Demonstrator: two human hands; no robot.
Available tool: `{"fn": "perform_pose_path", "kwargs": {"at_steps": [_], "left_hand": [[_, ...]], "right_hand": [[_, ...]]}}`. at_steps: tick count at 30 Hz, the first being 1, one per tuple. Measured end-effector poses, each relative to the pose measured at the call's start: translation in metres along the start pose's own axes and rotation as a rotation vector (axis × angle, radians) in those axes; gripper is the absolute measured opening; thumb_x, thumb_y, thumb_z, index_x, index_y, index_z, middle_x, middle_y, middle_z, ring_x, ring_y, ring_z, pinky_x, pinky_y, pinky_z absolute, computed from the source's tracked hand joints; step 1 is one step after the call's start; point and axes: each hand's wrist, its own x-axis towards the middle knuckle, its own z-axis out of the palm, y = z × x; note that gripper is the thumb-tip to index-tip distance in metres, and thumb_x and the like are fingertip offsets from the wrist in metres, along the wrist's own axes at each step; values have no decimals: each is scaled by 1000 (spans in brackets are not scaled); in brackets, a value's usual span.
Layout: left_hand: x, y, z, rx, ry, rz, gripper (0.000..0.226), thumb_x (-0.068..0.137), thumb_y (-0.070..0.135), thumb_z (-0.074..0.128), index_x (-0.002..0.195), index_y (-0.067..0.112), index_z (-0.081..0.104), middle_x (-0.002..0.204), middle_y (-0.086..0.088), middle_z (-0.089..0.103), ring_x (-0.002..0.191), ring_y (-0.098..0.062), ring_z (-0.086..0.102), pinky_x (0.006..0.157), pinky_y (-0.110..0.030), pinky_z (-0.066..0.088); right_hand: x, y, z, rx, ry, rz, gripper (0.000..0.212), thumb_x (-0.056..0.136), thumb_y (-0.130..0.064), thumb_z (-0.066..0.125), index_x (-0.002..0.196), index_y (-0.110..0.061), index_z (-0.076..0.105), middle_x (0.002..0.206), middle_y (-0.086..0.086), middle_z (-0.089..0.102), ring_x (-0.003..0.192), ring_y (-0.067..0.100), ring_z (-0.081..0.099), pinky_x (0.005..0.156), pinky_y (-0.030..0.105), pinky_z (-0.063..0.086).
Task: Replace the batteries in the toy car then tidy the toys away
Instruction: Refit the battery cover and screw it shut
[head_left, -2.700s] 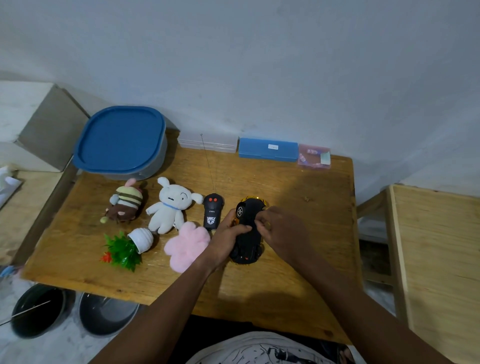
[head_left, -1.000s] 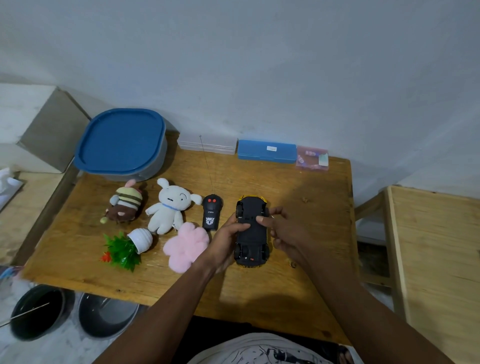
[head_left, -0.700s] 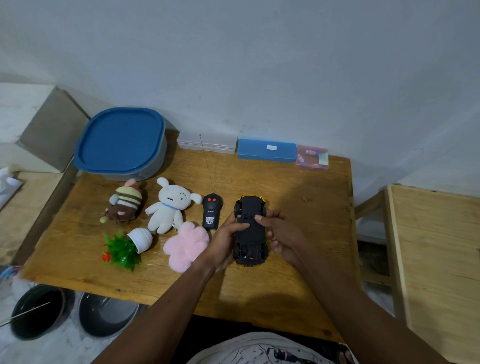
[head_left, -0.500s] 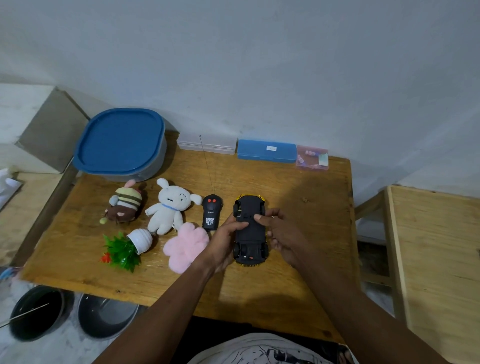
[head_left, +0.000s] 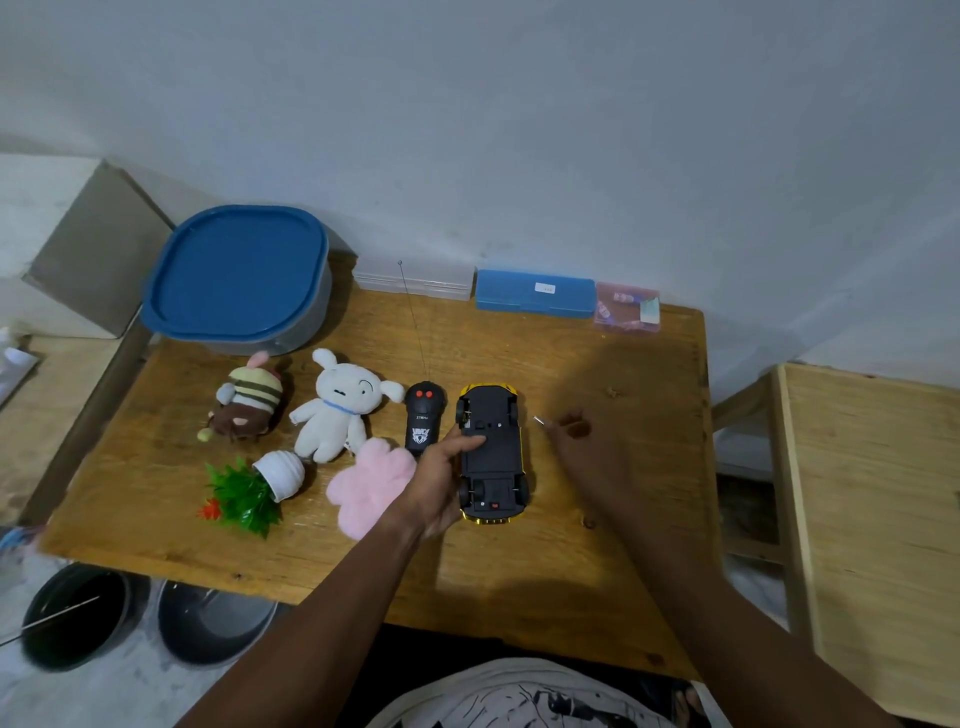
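Our left grip (head_left: 440, 480) clasps the toy car (head_left: 493, 457) by its side, thumb laid across the black underside. The car lies belly-up on the desk (head_left: 519, 571). Just right of the car, our right grip (head_left: 587, 447) is blurred, pinching a thin silver bit (head_left: 538, 420). Left of the car sit the remote (head_left: 425, 421) and a pink plush (head_left: 369, 483).
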Motion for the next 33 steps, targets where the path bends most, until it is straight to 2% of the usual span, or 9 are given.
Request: {"fn": "perform_pose_path", "kwargs": {"at_steps": [2, 4, 10, 14, 17, 20, 25, 29, 33], "left_hand": [[1, -1, -2, 1, 23, -1, 33, 96, 12, 48, 128, 12, 58, 99, -10, 74, 87, -28, 71, 68, -39, 61], [2, -2, -5, 9, 35, 4, 33, 96, 12, 48, 127, 12, 57, 100, -10, 73, 89, -28, 70, 68, -39, 61], [4, -3, -6, 17, 26, 34, 33, 97, 10, 46, 128, 14, 58, 101, -8, 73, 89, -27, 70, 71, -40, 62], [4, 1, -4, 29, 17, 91, 42, 95, 5, 47, 136, 13, 55, 109, -8, 72, 92, -26, 70, 77, -42, 59], [4, 3, -2, 47, 21, 124, 44, 95, 4, 48, 138, 14, 54, 116, -11, 69, 99, -28, 68, 82, -43, 57], [3, 5, 0, 66, 21, 144, 46, 95, 5, 49, 139, 15, 54, 119, -13, 69, 103, -31, 67, 87, -48, 56], [-2, 10, 2, 48, -2, 171, 44, 95, 3, 47, 137, 15, 55, 116, -11, 70, 96, -28, 69, 78, -43, 59], [-3, 12, 0, 41, -2, 175, 43, 95, 3, 47, 135, 16, 56, 118, -13, 68, 99, -29, 67, 82, -44, 57], [-3, 12, 0, 46, 1, 179, 44, 95, 4, 47, 137, 15, 55, 117, -12, 69, 97, -28, 67, 79, -43, 58]], "right_hand": [[6, 23, -3, -506, 76, -228, 19, 89, -36, 63, 105, -26, 60, 106, -3, 58, 95, 16, 57, 78, 36, 51], [9, 37, -2, -703, 42, -261, 30, 89, -38, 58, 117, -26, 55, 116, 1, 54, 109, 24, 52, 89, 43, 49], [7, 26, -4, -497, -56, -216, 18, 94, -31, 57, 108, -22, 61, 104, -3, 62, 94, 16, 58, 75, 34, 50], [-12, -15, -15, -304, -52, -325, 17, 97, -27, 56, 107, -20, 67, 85, -14, 56, 83, 10, 55, 72, 33, 48], [-23, -41, -28, -400, -114, -424, 17, 92, -30, 59, 103, -26, 71, 88, -14, 65, 83, 7, 60, 74, 31, 53], [-24, -49, -30, -481, -128, -475, 20, 87, -36, 56, 98, -30, 72, 87, -13, 69, 81, 8, 61, 75, 39, 56], [-24, -58, -30, -509, -113, -546, 22, 90, -40, 59, 104, -30, 73, 92, -11, 72, 82, 7, 62, 75, 38, 56], [-22, -59, -32, -577, -106, -605, 23, 92, -43, 57, 101, -30, 73, 85, -13, 70, 74, 5, 59, 68, 37, 56], [-23, -60, -31, -611, -100, -626, 24, 92, -42, 57, 103, -30, 74, 88, -11, 72, 78, 8, 60, 70, 37, 55]]}}
